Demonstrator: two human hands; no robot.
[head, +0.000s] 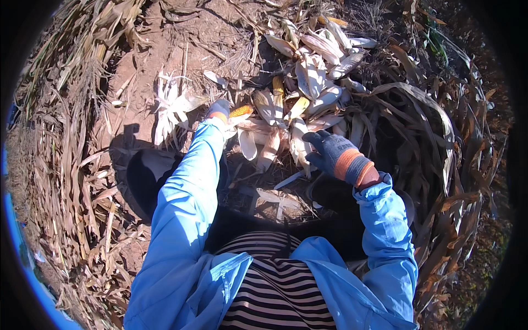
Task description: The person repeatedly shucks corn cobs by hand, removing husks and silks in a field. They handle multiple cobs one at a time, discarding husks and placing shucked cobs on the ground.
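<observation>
My left hand, in a grey and orange work glove, is closed around one end of a partly husked ear of corn. Yellow kernels show to the right of the glove, with pale husk below them; the fingertips are hidden. My right hand, gloved alike, has its fingers apart and holds nothing. It hovers beside a husk-covered ear at the near side of the corn pile; whether it touches is unclear. Another bare yellow cob stands out among the husks between my hands.
Several ears in pale husks are heaped farther off, with a yellow cob at the far end. Loose white husks lie on bare soil to the left. Dry corn stalks line the left, and dry leaves the right.
</observation>
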